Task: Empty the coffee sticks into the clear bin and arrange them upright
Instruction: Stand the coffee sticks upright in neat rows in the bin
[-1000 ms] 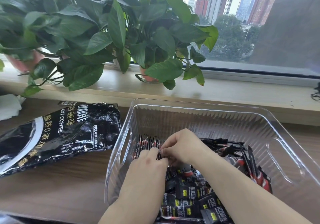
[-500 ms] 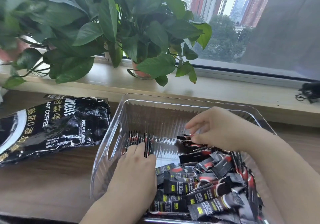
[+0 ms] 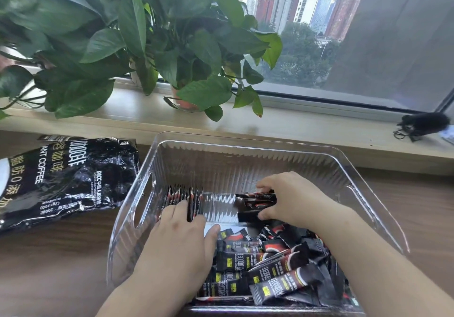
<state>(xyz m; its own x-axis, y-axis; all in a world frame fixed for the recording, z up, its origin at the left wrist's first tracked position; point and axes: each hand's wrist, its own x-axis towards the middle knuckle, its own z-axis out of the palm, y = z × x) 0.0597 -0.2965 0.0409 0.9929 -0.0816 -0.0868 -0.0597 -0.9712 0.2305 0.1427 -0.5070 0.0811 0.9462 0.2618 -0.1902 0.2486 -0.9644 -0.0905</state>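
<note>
loose coffee sticks (image 3: 275, 267) are lying heaped at the near right of the clear bin (image 3: 245, 138). beyond, the left hand (image 3: 181, 240) is pressing straight, closed fingers against the upright row of sticks (image 3: 181, 197) by the left wall, while the right hand (image 3: 287, 199) is pinching a bundle of sticks (image 3: 255, 203) mid-bin. far left, the coffee bag (image 3: 66, 181) is lying flat.

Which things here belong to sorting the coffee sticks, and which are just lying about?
Job: clear bin, upright sticks touched by the left hand, bundle in the right hand, loose pile, coffee bag.
Lying about: potted plants, black cord on the sill.
</note>
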